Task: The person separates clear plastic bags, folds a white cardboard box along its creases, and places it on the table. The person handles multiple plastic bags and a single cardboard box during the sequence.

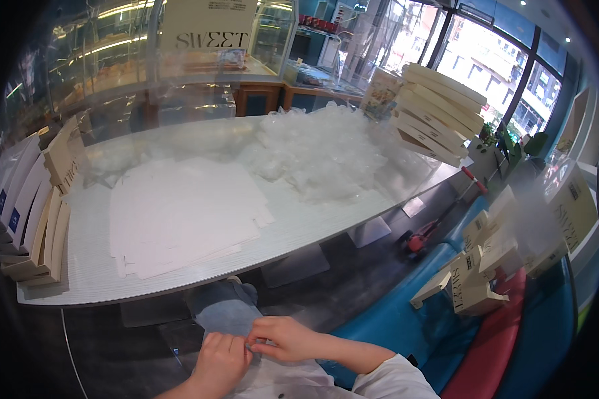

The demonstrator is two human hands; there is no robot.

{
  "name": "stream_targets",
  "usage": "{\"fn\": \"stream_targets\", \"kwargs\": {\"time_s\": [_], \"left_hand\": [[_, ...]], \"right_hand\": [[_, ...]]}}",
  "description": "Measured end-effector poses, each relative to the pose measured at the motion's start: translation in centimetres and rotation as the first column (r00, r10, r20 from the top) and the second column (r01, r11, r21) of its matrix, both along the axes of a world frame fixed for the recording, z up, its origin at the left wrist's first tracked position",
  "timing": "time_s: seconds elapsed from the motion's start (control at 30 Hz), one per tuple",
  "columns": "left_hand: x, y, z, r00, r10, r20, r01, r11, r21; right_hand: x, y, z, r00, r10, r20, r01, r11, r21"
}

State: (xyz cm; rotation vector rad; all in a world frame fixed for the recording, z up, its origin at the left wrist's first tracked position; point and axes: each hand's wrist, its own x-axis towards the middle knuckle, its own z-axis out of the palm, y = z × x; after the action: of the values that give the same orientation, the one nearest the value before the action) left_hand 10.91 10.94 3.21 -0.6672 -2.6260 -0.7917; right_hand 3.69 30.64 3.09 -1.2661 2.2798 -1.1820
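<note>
Both hands are close together over my lap, at the bottom of the head view. My left hand (223, 360) has its fingers curled, with their tips against those of my right hand (284, 339), whose thumb and forefinger are drawn together. Whether something small is pinched between them cannot be made out. Beyond them, flat white card sheets (184, 214) lie in an uneven, overlapping pile on the white table (324, 229). A heap of clear plastic wrappings (324, 149) lies behind and to the right of the sheets.
Folded cartons (35, 214) stand at the table's left end; a stack of flat boxes (439, 114) rests at its right end. Printed cartons (471, 279) sit on the blue and red bench (404, 329) at the right. A glass display counter (264, 45) stands behind the table.
</note>
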Motion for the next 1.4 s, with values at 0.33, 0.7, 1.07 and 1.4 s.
{"fn": "stream_targets", "kwargs": {"time_s": [0.33, 0.7, 1.07, 1.4], "left_hand": [[0.0, 0.0, 1.0, 0.991, 0.001, -0.136, -0.015, 0.994, -0.107], [-0.3, 0.2, -1.1, 0.980, 0.047, -0.193, -0.081, 0.983, -0.168], [-1.4, -1.6, -3.0, 0.953, -0.069, -0.296, 0.025, 0.988, -0.151], [-3.3, -1.7, -6.8, 0.972, -0.081, -0.220, 0.081, 0.997, -0.011]], "right_hand": [[0.3, -0.6, -0.1, 0.998, -0.037, -0.055, 0.037, 0.999, -0.006], [0.2, -0.4, -0.7, 0.993, -0.092, -0.068, 0.091, 0.996, -0.014], [-0.5, -0.3, -1.5, 0.994, -0.107, 0.018, 0.107, 0.994, 0.023], [-0.1, -0.1, -1.7, 0.985, -0.162, 0.063, 0.167, 0.983, -0.081]]}}
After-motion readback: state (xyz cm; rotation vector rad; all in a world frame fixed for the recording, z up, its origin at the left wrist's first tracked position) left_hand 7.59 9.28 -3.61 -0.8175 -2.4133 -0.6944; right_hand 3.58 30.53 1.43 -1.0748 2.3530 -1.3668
